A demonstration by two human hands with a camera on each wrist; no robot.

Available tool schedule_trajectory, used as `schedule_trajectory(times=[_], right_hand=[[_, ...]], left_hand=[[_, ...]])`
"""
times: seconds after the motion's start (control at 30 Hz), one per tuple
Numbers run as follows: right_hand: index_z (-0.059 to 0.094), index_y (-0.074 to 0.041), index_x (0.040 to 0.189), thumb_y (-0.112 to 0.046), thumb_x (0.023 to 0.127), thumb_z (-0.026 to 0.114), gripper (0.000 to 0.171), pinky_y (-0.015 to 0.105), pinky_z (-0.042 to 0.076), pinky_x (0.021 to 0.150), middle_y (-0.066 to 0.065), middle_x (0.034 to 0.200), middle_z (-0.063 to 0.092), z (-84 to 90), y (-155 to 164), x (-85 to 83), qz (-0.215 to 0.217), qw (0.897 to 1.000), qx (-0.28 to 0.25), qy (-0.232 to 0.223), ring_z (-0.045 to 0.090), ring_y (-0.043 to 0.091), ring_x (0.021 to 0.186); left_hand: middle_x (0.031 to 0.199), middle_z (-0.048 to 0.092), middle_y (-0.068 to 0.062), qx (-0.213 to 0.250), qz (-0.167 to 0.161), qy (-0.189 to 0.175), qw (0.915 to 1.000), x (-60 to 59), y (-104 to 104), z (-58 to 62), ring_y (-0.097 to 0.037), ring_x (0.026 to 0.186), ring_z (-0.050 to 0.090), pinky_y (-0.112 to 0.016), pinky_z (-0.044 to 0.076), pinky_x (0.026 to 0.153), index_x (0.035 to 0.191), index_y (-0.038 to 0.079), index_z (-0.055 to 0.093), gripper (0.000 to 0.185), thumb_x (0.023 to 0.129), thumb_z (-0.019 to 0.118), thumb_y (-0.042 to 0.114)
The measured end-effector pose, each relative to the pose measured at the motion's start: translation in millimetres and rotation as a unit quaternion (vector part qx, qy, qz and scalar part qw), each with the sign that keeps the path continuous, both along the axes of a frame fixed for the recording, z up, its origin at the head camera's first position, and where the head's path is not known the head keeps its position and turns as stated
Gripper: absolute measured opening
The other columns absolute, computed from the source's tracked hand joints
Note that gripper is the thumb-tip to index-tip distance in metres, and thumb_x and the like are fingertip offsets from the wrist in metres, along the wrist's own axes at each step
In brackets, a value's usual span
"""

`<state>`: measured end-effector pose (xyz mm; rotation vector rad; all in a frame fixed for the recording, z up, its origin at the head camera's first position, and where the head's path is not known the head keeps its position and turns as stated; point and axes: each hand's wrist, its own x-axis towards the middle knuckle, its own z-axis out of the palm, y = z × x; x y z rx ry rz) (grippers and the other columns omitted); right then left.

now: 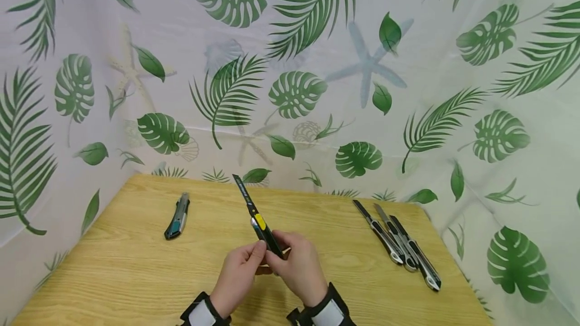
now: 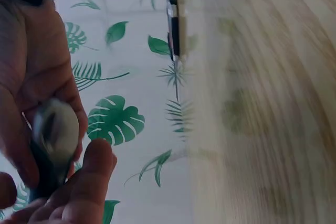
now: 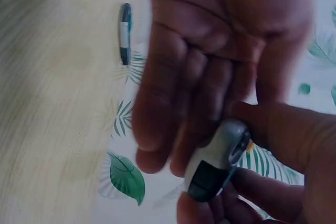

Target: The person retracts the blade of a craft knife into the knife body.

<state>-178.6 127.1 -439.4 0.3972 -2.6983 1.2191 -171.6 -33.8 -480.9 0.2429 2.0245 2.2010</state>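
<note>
Both hands hold one black utility knife with a yellow slider above the middle of the wooden table. Its blade end points up and away to the left. My left hand pinches the handle's lower end from the left. My right hand wraps the handle from the right. The knife's grey butt end shows between the fingers in the left wrist view, and again as the butt end in the right wrist view.
A grey and teal utility knife lies on the table's left part. Three black and silver knives lie side by side at the right. A leaf-print curtain walls the table at the back and sides.
</note>
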Motion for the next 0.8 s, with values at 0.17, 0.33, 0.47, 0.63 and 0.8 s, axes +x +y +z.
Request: schedule_trajectory(times=[0.17,0.33,0.47,0.63,0.8], right_hand=[[0.076,-0.007,0.129,-0.018,0.091,0.088,0.041,0.027,0.059,0.074,0.008,0.112,0.075,-2.9,-9.4,7.9,0.005,0.998,0.041,0.043,0.070,0.017,0.095],[0.076,-0.009,0.127,-0.030,0.100,0.078,0.035,0.028,0.058,0.074,0.004,0.108,0.076,0.4,0.6,2.9,0.031,0.999,-0.006,-0.029,0.068,0.012,0.090],[0.074,-0.006,0.122,-0.039,0.106,0.069,0.037,0.025,0.053,0.072,0.005,0.103,0.076,-1.3,8.8,-5.2,0.003,0.992,-0.092,-0.084,0.066,0.011,0.085],[0.072,-0.004,0.130,-0.040,0.110,0.062,0.042,0.022,0.045,0.065,0.009,0.099,0.073,-4.8,17.8,-13.6,-0.001,0.967,-0.221,-0.131,0.053,0.012,0.073],[0.074,-0.005,0.123,-0.045,0.110,0.060,0.044,0.024,0.040,0.069,0.005,0.101,0.077,-0.6,22.8,-16.3,-0.003,0.954,-0.259,-0.153,0.051,0.014,0.075]], left_hand=[[0.123,0.076,-0.022,0.044,0.024,-0.033,0.9982,2.0,-1.2,1.0,-0.014,0.097,0.078,-0.036,0.067,0.082,0.139,-0.009,0.064,0.046,0.116,0.050,0.029],[0.115,0.073,-0.019,0.043,-0.017,-0.041,0.9981,-1.2,-4.6,-1.9,-0.019,0.089,0.077,-0.039,0.067,0.072,0.146,-0.005,0.053,0.048,0.119,0.039,0.032],[0.116,0.074,-0.020,0.005,-0.059,-0.015,0.9981,-2.2,-2.8,-6.4,-0.021,0.077,0.074,-0.032,0.062,0.064,0.144,-0.002,0.053,0.047,0.119,0.037,0.034],[0.120,0.077,-0.020,-0.007,-0.107,-0.013,0.9941,0.2,2.0,-11.5,-0.020,0.078,0.072,-0.029,0.058,0.065,0.146,-0.002,0.058,0.052,0.116,0.045,0.039],[0.124,0.078,-0.014,0.062,-0.164,-0.084,0.9809,0.7,1.7,-17.9,-0.012,0.082,0.071,-0.025,0.059,0.073,0.147,-0.004,0.058,0.060,0.115,0.046,0.045]])
